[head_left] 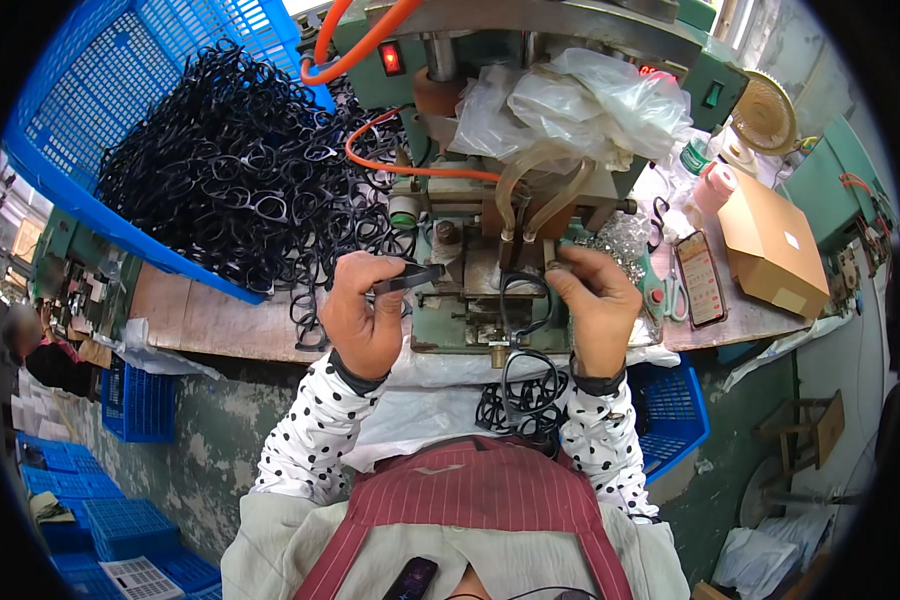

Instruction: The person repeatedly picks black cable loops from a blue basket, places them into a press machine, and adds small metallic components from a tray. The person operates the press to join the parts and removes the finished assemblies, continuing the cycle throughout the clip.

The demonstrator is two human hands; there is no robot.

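Observation:
My left hand (362, 312) is closed on a black eyeglass frame (410, 279), seen edge-on beside the machine's fixture. On the right of that fixture (460, 270), the fingers of my right hand (602, 305) are pinched together at its metal edge; whatever they grip is too small to make out. Between the hands, a dark eyeglass frame (543, 322) sits at the front of the fixture, below two clear tubes (568, 200). Lower down, more black frames (535, 405) lie on white sheeting in front of my apron.
A blue crate (80, 215) tipped at the left spills a large heap of black eyeglass frames (240, 180) onto the table. On the right are scissors (676, 300), a phone (701, 280), a pink bottle (715, 187) and a cardboard box (770, 245). Another blue crate (680, 420) stands below.

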